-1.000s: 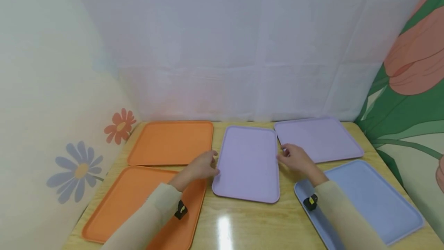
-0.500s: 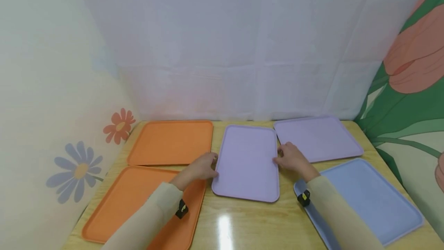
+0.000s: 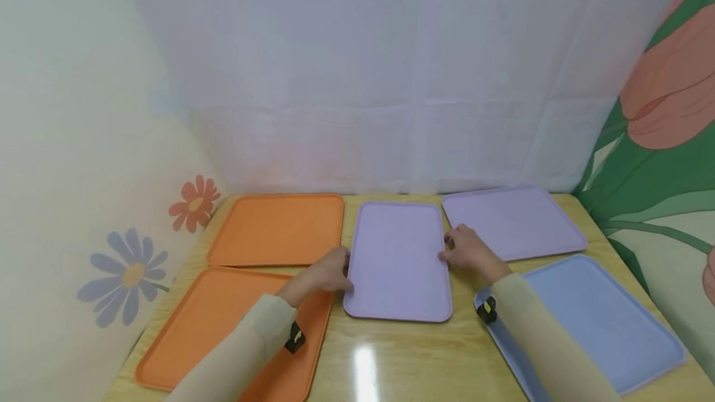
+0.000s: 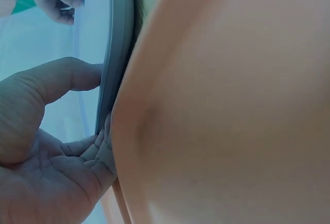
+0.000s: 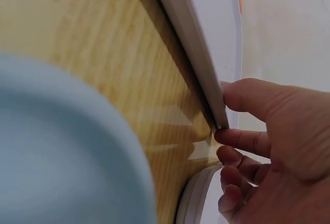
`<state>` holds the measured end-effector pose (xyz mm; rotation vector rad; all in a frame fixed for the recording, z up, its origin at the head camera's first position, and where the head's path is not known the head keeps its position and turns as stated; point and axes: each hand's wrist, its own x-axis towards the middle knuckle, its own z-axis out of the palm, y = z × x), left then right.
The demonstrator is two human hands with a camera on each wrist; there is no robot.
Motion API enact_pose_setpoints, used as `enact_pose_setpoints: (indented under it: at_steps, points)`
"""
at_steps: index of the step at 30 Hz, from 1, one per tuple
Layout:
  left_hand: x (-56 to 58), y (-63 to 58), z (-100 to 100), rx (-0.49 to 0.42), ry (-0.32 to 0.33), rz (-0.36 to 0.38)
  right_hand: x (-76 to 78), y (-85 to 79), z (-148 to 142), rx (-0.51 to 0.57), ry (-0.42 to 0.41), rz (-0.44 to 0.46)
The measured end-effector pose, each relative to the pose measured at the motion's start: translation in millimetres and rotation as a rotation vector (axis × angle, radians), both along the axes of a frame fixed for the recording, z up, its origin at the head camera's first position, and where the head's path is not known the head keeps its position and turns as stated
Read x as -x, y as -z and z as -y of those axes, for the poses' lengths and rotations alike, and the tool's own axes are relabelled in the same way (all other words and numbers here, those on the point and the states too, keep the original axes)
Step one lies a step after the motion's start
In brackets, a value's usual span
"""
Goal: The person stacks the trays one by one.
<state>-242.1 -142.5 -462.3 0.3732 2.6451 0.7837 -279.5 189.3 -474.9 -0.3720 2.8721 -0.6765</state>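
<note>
Both your hands are clamped on the middle purple tray [image 3: 398, 259], one on each long side. It sits in the middle of the wooden surface [image 3: 402, 352], with its short sides at 12 and 6 o'clock. I cannot tell if all of it touches the wood.

Count the clock from that tray. Your left hand [image 3: 329, 270] pinches its edge at 9 o'clock, thumb on the rim and fingers down beside and under it. Those fingers are close to an orange edge, but I cannot tell if they touch it. Your right hand [image 3: 470, 250] pinches the edge at 3 o'clock, thumb on top and pointing finger at the bottom of the rim. Its other fingers are bent and hang below.

The far orange tray [image 3: 279, 228] is at 10 o'clock and the near orange tray [image 3: 206, 315] is at 8, right next to each other. The other purple tray [image 3: 514, 219] is at 2 o'clock, near your right hand. The blue tray [image 3: 603, 321] is at 4 o'clock. Your left sleeve [image 3: 254, 334] goes over the near orange tray, and your right sleeve [image 3: 542, 327] goes over the blue one. A white cloth [image 3: 357, 79] hangs at 12 o'clock.
</note>
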Motion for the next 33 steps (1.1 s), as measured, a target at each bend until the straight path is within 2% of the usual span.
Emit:
enact_pose_setpoints:
  at_steps: [9,17,26,33]
  points:
    - [-3.9,5.7,-6.6,-0.109,-0.064,0.043,7.0,-1.5,-4.2,-0.003,-0.032,-0.022]
    - [-6.3,8.5,-8.1,-0.17,-0.05,0.051,7.9,2.2,-13.6,0.026,-0.037,-0.056]
    - [0.3,4.2,-7.5,-0.122,-0.031,0.102,-12.2,-20.4,-37.6,0.159,-0.117,-0.119]
    - [4.9,2.6,-5.8,-0.122,-0.011,0.113,-28.9,-26.9,-77.1,0.122,-0.042,-0.074]
